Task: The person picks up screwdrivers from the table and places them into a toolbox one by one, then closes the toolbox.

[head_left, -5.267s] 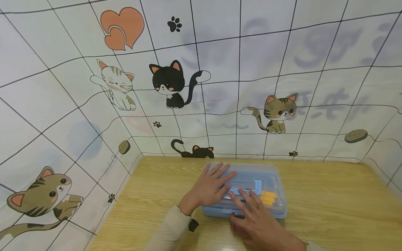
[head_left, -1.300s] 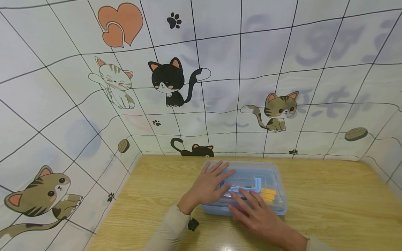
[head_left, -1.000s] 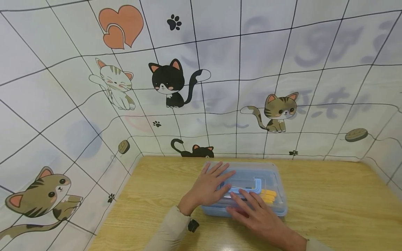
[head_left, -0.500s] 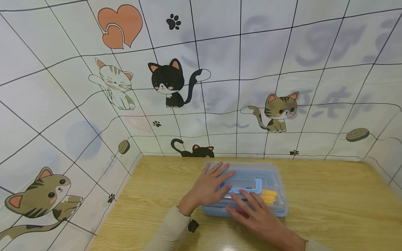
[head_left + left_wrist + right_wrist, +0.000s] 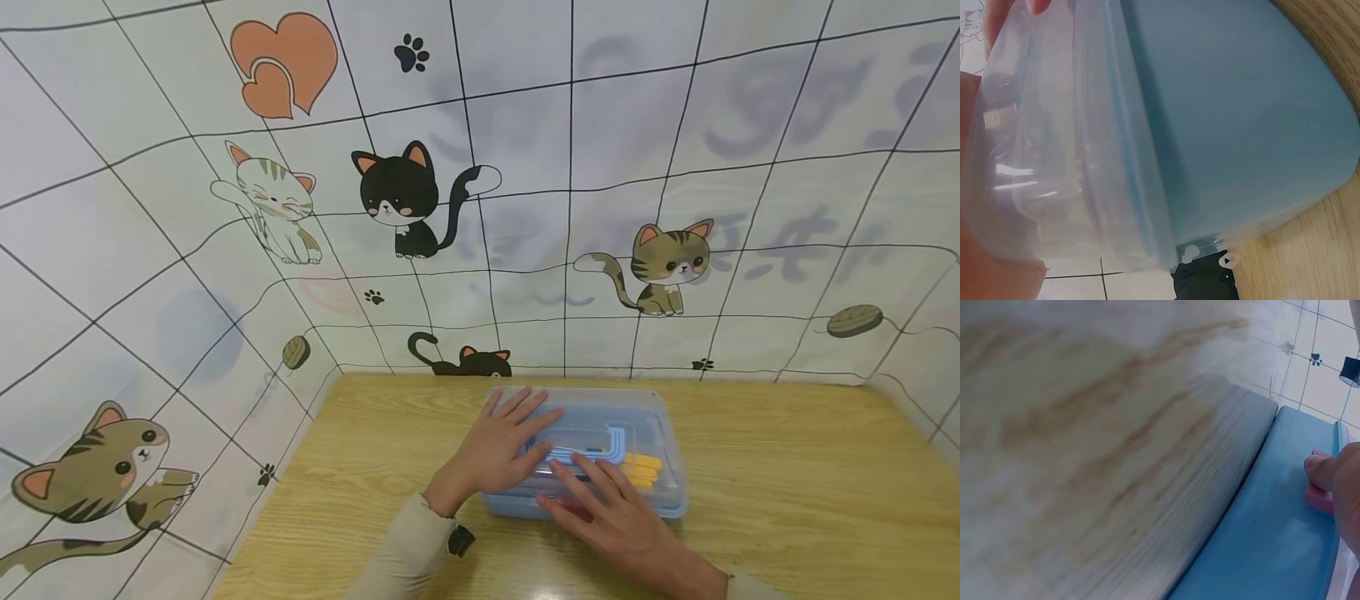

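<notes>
A light-blue plastic storage box (image 5: 513, 507) with a clear lid (image 5: 585, 397) stands on the table. My left hand (image 5: 491, 446) lies flat on the lid's left part, fingers spread. My right hand (image 5: 622, 521) rests its fingers on the lid's front part, near the blue carrying handle (image 5: 617, 443). In the right wrist view, its thumb touches a pink latch (image 5: 1318, 500) on the box's front, which stands up against the lid edge. Several yellow sticks (image 5: 643, 472) show through the lid; what they are is unclear. The left wrist view shows the box's blue side (image 5: 1241, 119).
The wood-grain table (image 5: 810, 483) extends around the box. A white grid-patterned cloth (image 5: 525, 233) with printed cats hangs behind and to the left. A small black item (image 5: 461, 542) sits at my left sleeve cuff (image 5: 408, 542).
About five seconds ago the latch hung below the box's front edge; now it is up against the box under my right thumb. In the last second both hands have hardly moved.
</notes>
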Demonstrator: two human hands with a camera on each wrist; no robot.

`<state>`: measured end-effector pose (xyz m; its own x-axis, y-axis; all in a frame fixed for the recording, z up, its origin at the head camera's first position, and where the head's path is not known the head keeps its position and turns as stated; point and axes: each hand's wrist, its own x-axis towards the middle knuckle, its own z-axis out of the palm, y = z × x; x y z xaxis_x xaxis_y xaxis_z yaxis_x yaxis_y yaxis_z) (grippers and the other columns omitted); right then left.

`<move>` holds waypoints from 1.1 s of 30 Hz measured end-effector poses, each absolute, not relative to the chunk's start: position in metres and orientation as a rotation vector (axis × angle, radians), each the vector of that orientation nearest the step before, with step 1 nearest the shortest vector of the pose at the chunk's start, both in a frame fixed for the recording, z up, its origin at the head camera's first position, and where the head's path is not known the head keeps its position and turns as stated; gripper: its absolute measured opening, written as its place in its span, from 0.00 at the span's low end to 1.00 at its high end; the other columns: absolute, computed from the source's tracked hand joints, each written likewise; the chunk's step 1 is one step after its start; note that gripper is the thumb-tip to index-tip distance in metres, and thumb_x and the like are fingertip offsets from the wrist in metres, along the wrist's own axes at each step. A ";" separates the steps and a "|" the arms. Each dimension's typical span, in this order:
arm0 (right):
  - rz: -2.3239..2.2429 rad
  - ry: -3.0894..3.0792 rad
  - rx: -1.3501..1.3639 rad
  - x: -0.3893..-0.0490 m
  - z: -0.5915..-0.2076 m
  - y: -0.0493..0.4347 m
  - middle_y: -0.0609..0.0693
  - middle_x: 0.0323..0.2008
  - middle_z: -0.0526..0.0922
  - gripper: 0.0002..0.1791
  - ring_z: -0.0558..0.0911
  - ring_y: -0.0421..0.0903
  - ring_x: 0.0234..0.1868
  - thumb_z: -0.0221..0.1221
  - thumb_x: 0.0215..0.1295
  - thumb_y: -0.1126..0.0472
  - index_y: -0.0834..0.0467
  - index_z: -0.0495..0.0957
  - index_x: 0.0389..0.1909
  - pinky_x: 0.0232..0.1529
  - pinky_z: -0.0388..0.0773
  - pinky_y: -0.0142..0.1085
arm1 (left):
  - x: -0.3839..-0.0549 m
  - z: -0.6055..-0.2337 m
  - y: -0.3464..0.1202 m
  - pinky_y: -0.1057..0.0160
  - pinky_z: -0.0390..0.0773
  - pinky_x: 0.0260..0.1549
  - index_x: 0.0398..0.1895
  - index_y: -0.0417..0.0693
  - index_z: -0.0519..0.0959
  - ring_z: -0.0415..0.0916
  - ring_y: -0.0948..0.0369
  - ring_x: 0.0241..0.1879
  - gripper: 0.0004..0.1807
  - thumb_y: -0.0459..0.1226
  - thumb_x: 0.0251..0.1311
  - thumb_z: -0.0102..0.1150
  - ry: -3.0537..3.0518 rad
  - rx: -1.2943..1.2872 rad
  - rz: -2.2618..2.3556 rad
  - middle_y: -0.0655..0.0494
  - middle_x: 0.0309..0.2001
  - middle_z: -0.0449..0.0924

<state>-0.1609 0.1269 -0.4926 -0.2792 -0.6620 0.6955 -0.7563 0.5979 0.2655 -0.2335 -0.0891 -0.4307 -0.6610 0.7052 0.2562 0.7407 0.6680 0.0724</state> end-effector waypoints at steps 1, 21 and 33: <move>0.148 -2.012 1.121 -0.161 -0.492 0.127 0.56 0.62 0.69 0.22 0.71 0.59 0.58 0.32 0.77 0.56 0.46 0.72 0.59 0.53 0.63 0.51 | -0.234 -0.431 -0.089 0.40 0.48 0.64 0.70 0.64 0.58 0.49 0.54 0.71 0.26 0.54 0.71 0.32 -2.677 -1.175 -0.252 0.57 0.71 0.54; 0.079 -2.099 1.110 -0.161 -0.496 0.127 0.53 0.65 0.65 0.26 0.67 0.58 0.61 0.25 0.77 0.61 0.47 0.67 0.63 0.57 0.59 0.50 | -0.237 -0.434 -0.091 0.40 0.49 0.64 0.70 0.63 0.59 0.50 0.53 0.70 0.26 0.53 0.70 0.33 -2.657 -1.190 -0.233 0.56 0.71 0.54; 0.099 -2.160 1.151 -0.161 -0.486 0.128 0.54 0.65 0.66 0.28 0.67 0.56 0.63 0.24 0.76 0.49 0.51 0.65 0.65 0.61 0.55 0.47 | -0.238 -0.435 -0.093 0.41 0.48 0.65 0.71 0.65 0.57 0.49 0.54 0.71 0.26 0.53 0.71 0.31 -2.708 -1.179 -0.213 0.57 0.71 0.53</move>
